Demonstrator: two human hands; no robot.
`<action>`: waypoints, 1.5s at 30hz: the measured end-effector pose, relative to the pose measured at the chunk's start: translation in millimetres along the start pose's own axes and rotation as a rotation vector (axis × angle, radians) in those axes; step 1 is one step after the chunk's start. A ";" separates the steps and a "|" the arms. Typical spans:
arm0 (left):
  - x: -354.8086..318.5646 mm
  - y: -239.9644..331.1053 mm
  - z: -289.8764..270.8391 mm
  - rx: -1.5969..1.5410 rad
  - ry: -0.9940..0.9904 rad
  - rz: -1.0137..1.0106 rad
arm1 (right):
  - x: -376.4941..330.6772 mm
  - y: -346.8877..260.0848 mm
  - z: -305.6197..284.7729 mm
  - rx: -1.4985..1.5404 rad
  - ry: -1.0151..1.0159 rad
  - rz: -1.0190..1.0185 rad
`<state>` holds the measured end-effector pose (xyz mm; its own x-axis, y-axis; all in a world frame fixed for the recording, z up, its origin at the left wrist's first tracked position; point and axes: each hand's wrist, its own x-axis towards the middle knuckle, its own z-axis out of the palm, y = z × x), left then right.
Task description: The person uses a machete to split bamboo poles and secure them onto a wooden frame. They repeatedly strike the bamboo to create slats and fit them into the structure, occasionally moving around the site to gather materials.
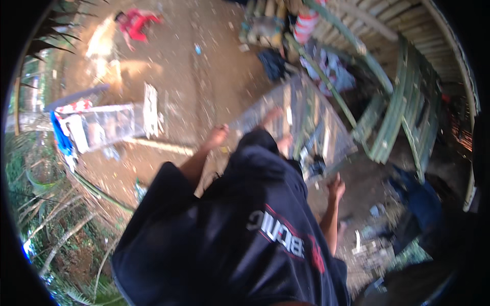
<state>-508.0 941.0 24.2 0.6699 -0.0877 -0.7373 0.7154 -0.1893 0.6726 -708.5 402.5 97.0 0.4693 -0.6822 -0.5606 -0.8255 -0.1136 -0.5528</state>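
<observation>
I look down over my dark shirt (245, 239) at bare dirt ground. My left hand (217, 135) is stretched forward at the near corner of a wire mesh cage (306, 120) lying on the ground. The hand is blurred, and its grip on the mesh is unclear. My right hand (336, 186) hangs by my side, fingers loosely apart, with nothing in it, close to the cage's lower right end. My bare feet (275, 116) show through the mesh area ahead of me.
A second mesh cage (104, 125) with blue and white cloth lies at left. Green bamboo poles (393, 117) lean at right by a bamboo wall (408, 30). A person in red (135, 23) is at the far top left. Dark cloth (418, 199) lies at lower right.
</observation>
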 end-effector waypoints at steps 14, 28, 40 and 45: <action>-149.0 -179.4 48.0 -0.641 0.337 -0.474 | 67.1 -155.2 96.3 -0.371 -0.517 -0.096; -71.7 -32.9 24.1 -0.693 0.628 -0.220 | 88.9 -347.9 235.0 -0.477 -0.704 -0.397; -122.0 -96.3 162.5 -1.272 0.648 -0.336 | 124.0 -389.4 263.9 -0.821 -0.933 -0.312; -75.4 -15.0 230.0 -0.632 0.598 -0.582 | 138.2 -443.7 267.6 -0.884 -0.920 -0.394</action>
<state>-614.9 725.4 55.0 0.0545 0.3834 -0.9220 0.8169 0.5138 0.2619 -193.5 551.9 99.8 0.4721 0.1964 -0.8594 -0.3475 -0.8545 -0.3862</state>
